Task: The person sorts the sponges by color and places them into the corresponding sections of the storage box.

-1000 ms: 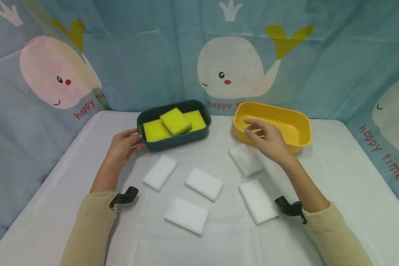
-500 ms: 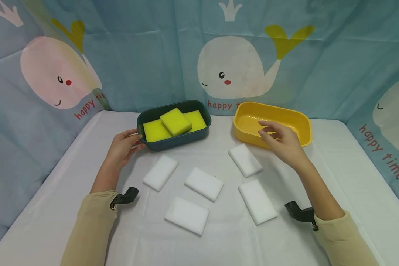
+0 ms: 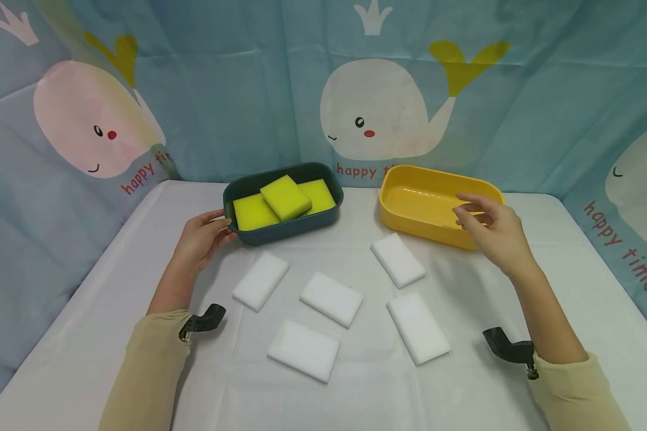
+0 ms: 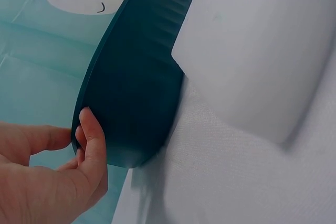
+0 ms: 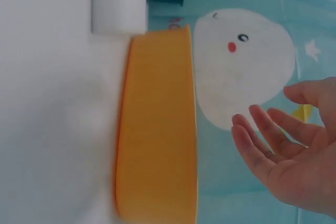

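Note:
My left hand [image 3: 200, 240] pinches the left end of the dark green container [image 3: 296, 228]; in the left wrist view, the thumb and fingers [image 4: 93, 148] meet at its rim. Inside lie two yellow sponges [image 3: 254, 212], with a third yellow sponge [image 3: 286, 197] on top, tilted across them. Above the front right of the yellow container [image 3: 422, 224] is my right hand [image 3: 495, 233], holding nothing, its fingers loosely bent. The right wrist view shows that hand's fingers [image 5: 260, 153] spread apart, away from the yellow container's wall [image 5: 157, 124].
Several white rectangular sponges lie flat in front of the containers, among them one at left [image 3: 261, 281], one at centre [image 3: 331, 298] and one at right [image 3: 418, 328]. A blue whale-print curtain [image 3: 248, 90] hangs behind the white-covered table [image 3: 356, 395].
My right hand has moved to the right, from over the left part of the yellow container to its right end. The left hand and the dark green container stay in place.

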Motion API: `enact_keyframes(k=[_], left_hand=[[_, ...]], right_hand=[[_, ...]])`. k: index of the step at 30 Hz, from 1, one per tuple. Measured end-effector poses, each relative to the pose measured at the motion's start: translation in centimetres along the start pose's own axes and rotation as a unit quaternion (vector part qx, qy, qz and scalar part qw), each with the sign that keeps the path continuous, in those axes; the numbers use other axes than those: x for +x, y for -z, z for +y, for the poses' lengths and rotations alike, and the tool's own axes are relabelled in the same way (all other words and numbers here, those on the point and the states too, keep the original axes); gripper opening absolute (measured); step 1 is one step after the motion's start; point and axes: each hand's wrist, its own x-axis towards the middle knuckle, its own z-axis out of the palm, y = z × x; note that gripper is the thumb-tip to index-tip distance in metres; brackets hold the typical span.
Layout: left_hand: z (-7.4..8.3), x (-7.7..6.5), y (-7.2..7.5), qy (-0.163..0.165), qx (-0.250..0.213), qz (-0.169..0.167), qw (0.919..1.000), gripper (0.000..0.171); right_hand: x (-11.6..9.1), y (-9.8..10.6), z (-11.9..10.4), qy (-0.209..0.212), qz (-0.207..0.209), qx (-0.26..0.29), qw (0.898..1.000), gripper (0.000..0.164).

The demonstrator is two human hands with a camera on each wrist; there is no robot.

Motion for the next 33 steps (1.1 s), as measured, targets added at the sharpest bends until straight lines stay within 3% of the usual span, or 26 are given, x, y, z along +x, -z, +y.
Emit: enact_keyframes(k=[18,26,33], left_hand=[[0.6,-0.5,0.7,0.016,0.007,0.012,0.9998,0.064],[1.0,-0.4,0.9,0.008,0.043,0.040,0.9982,0.060],[2.0,-1.1,0.7,-0.007,0.072,0.052,0.9960,0.058]], right_hand=[[1.0,1.4,3.3,-0.069,0.087,-0.005,0.994,0.049],[1.4,1.8,4.8,-0.105,0.124,-0.007,0.987,0.049],[1.5,2.1,5.8,-0.160,0.136,-0.021,0.977,0.051]])
